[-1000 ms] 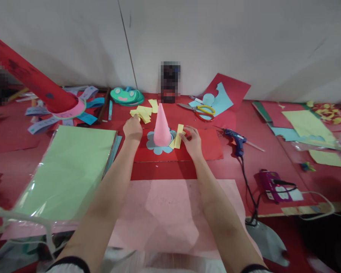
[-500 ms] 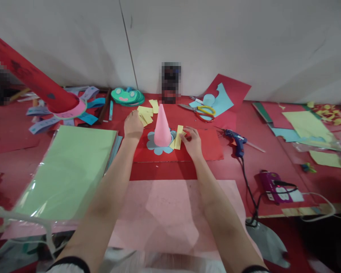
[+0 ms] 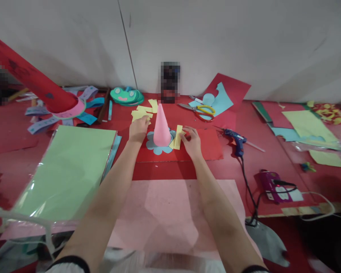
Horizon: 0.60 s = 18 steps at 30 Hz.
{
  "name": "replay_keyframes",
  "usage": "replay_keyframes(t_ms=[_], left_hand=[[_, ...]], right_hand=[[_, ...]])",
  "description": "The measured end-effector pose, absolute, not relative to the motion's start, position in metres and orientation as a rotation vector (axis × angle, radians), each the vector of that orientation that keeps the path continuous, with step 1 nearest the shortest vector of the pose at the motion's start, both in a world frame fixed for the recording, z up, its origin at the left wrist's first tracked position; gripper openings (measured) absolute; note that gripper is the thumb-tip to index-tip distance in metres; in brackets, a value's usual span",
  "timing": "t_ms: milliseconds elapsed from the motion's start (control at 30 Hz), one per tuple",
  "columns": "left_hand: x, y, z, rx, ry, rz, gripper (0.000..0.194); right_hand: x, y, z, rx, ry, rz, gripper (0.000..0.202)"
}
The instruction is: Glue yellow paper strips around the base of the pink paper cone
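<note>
A pink paper cone [image 3: 161, 129] stands upright on a blue scalloped paper flower [image 3: 159, 149], which lies on a red sheet [image 3: 211, 146]. To the left of the cone, my left hand [image 3: 138, 130] has its fingertips pinched at the near edge of several loose yellow paper pieces [image 3: 142, 113]. On the cone's right, my right hand [image 3: 192, 141] holds yellow paper strips [image 3: 178, 137] between thumb and fingers, beside the flower's edge.
Scissors [image 3: 204, 110] and blue and red paper lie behind on the right. A glue gun [image 3: 236, 141] with its cord is at the right. Green sheets [image 3: 71, 167] in plastic lie left. A green frog-face cutout [image 3: 127, 96] sits at the back.
My left hand has moved right and its fingertips have closed at the yellow pieces, some of which have shifted. My right hand has hardly moved.
</note>
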State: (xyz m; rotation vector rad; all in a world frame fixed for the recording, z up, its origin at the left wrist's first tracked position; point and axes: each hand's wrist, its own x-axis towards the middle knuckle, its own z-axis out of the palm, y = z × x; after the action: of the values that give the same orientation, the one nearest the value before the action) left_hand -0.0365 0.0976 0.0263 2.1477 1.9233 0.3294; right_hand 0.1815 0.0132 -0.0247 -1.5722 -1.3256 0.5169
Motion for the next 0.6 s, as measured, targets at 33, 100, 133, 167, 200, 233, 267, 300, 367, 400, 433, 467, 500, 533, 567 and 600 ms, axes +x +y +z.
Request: replay_keyframes(t_ms=[33,100,133,167,200,233,267,300,367,400,433,467,500,533,567,600], left_hand=[[-0.037,0.098,0.026,2.135,1.937,0.368,0.037],[-0.040,0.099,0.024,2.101,1.966,0.458,0.036],[-0.041,0.099,0.023,2.080,1.978,0.504,0.035],[-0.041,0.100,0.023,2.054,1.990,0.551,0.034],[-0.042,0.100,0.023,2.024,2.006,0.600,0.033],[-0.043,0.100,0.025,1.988,2.031,0.650,0.033],[-0.044,0.099,0.028,1.947,2.063,0.702,0.032],[-0.046,0.099,0.032,1.907,2.098,0.756,0.032],[-0.048,0.098,0.041,1.842,2.146,0.881,0.031],[-0.050,0.097,0.046,1.831,2.139,0.963,0.029],[-0.051,0.098,0.051,1.827,2.114,1.054,0.027],[-0.052,0.099,0.055,1.814,2.084,1.149,0.025],[-0.053,0.100,0.058,1.786,2.051,1.241,0.023],[-0.053,0.102,0.061,1.737,2.014,1.327,0.020],[-0.053,0.104,0.064,1.663,1.969,1.410,0.017],[-0.052,0.106,0.067,1.564,1.910,1.494,0.015]], right_hand=[[0.181,0.013,-0.025,-1.566,-1.325,0.519,0.027],[0.181,0.013,-0.025,-1.562,-1.328,0.518,0.027],[0.181,0.013,-0.025,-1.565,-1.331,0.515,0.027],[0.181,0.013,-0.025,-1.568,-1.334,0.511,0.027],[0.181,0.013,-0.024,-1.568,-1.337,0.508,0.027],[0.181,0.013,-0.024,-1.566,-1.339,0.507,0.026],[0.181,0.013,-0.024,-1.562,-1.338,0.507,0.026],[0.181,0.013,-0.024,-1.557,-1.334,0.508,0.026],[0.181,0.013,-0.023,-1.551,-1.322,0.510,0.028],[0.180,0.013,-0.023,-1.551,-1.315,0.509,0.029],[0.180,0.013,-0.023,-1.551,-1.311,0.506,0.029],[0.180,0.013,-0.023,-1.551,-1.309,0.502,0.030],[0.180,0.013,-0.022,-1.551,-1.307,0.499,0.029],[0.179,0.013,-0.023,-1.550,-1.306,0.499,0.029],[0.179,0.013,-0.023,-1.549,-1.304,0.505,0.029],[0.180,0.013,-0.023,-1.549,-1.301,0.513,0.030]])
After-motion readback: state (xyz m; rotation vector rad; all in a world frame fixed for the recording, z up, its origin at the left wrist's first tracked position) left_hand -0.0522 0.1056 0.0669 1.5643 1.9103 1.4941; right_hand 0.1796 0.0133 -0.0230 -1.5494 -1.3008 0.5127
